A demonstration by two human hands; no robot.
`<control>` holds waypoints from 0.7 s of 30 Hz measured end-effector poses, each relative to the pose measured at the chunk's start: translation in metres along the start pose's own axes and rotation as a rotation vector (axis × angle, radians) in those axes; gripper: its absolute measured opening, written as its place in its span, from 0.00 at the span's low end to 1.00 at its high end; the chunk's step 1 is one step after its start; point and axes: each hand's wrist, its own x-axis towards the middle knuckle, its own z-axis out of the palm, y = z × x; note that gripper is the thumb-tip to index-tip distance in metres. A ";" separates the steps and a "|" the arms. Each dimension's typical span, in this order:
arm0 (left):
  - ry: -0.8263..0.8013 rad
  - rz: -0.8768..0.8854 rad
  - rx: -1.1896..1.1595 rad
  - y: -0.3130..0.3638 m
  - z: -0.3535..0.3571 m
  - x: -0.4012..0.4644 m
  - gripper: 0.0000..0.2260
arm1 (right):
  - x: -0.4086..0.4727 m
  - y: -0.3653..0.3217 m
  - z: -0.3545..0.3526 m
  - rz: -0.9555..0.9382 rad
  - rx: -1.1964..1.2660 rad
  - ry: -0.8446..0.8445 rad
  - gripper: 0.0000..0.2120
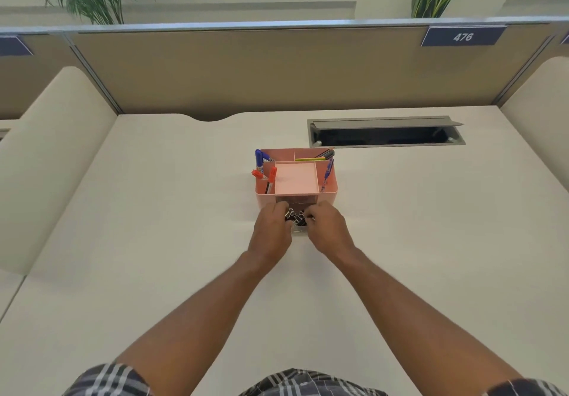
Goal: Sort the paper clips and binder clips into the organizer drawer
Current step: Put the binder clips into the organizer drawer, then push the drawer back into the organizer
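Note:
A pink desk organizer [327,194] stands in the middle of the white desk. Its small clear drawer [299,228] is pulled out toward me at the front. Several black binder clips with silver handles [295,215] lie piled in the drawer. My left hand [272,229] is at the drawer's left side and my right hand [328,229] at its right side, fingers curled in over the clips. Whether the fingers grip the drawer or the clips is hidden. I can make out no paper clips.
Blue and red markers [261,164] and pens [327,174] stand in the organizer's compartments. An open grey cable tray [386,132] sits in the desk behind it, to the right. A beige partition [277,69] closes the back; cushioned dividers flank both sides.

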 end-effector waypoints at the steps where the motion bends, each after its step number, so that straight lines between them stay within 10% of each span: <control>1: -0.011 -0.002 0.003 0.001 0.001 0.005 0.13 | 0.006 -0.003 -0.001 0.005 -0.005 -0.012 0.09; 13: 0.143 -0.172 -0.169 -0.045 0.003 -0.020 0.24 | -0.009 0.040 0.010 0.288 0.329 0.103 0.15; 21: -0.084 -0.398 -0.289 -0.068 0.003 -0.005 0.45 | -0.005 0.064 0.018 0.380 0.432 -0.098 0.50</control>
